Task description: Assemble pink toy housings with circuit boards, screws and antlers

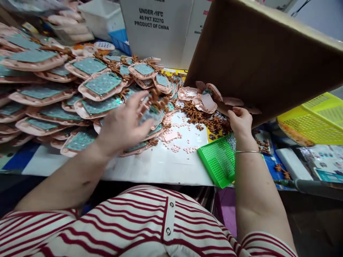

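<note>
My left hand (124,121), blurred by motion, has its thumb and fingers spread at the right side of a large pile of pink plastic shells (103,85) with teal circuit boards in them. Past its fingertips is a brown branch-shaped piece (157,100), also blurred, which I cannot see to be gripped. My right hand (241,121) is closed on the lower edge of a large cardboard box (241,57). The box is tilted with its opening toward the table. Loose pink shells (206,102) lie at its mouth, beside many brown pieces (195,114).
Small pink bits (175,148) lie scattered on the white tabletop (160,167). A green perforated tray (218,160) overhangs the front edge. Yellow baskets (318,117) stand at right. Behind are a printed carton (158,39) and a white bin (99,16).
</note>
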Tool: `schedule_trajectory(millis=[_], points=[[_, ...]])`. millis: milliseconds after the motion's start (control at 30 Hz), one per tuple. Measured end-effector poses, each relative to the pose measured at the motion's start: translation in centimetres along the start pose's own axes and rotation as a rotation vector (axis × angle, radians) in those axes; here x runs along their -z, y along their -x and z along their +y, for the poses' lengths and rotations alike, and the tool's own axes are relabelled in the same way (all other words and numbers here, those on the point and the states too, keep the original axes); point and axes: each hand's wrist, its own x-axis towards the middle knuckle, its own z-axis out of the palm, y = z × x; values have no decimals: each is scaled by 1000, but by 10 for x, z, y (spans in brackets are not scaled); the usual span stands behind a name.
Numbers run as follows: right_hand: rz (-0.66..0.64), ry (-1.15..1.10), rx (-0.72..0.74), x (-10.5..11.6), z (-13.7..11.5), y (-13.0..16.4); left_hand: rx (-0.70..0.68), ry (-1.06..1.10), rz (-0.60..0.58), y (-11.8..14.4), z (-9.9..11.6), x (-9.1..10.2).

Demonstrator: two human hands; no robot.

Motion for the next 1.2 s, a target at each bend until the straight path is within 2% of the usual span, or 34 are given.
schedule_trajectory(millis=[33, 67, 200, 267, 333, 433, 533, 633, 733, 867, 967, 1067, 1200], points=[[-7, 13, -7, 1, 2, 1, -28, -187, 83, -11, 0, 10], [-17, 32, -15, 2, 5, 2, -47, -309, 117, -21, -1, 17], [-51, 112, -33, 11, 14, 5, -50, -706, 56, -49, -2, 26], [-70, 150, -30, 18, 18, 6, -64, -860, 33, -54, -3, 24], [-139, 192, -8, 24, 19, 8, -93, -926, 52, -54, -7, 23], [-288, 234, 66, 23, 12, 13, -195, -819, 128, -50, -12, 22], [-363, 351, 141, 9, -3, 21, -313, -644, 203, -41, -10, 17], [-426, 513, 160, -7, -18, 30, -389, -576, 209, -26, -1, 2], [-455, 511, 153, -9, -26, 39, -508, -498, 157, -5, 5, -26], [-548, 439, 152, 8, -32, 48, -629, -313, -46, 23, 1, -72], [-644, 364, 163, 18, -37, 48, -629, -197, -188, 36, -7, -96], [-586, 331, 146, 16, -40, 33, -588, -75, -270, 41, -16, -108], [-342, 380, 115, -7, -42, -8, -599, 22, -312, 43, -27, -114]])
